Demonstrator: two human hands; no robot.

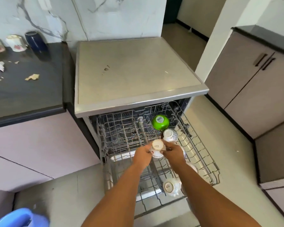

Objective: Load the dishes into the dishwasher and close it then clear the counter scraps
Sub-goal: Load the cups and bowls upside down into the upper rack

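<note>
White porcelain in both hands: my left hand and right hand curl round an upturned cup, base up, held low over the pulled-out rack of the dishwasher. Loading is partly done, by my reckoning. Already in the rack: a green bowl at the back, a patterned white cup just in front of it, and another white cup nearer me, all inverted. More white ware shows behind my right forearm; I cannot tell what. Left to load: two floral cups and a dark blue tumbler standing upside down at the back of the counter. Dishwasher door is down, rack out, so closing is not yet done. Scraps lie scattered on the counter, untouched. Blue plastic thing at the lower left, purpose unclear.
</note>
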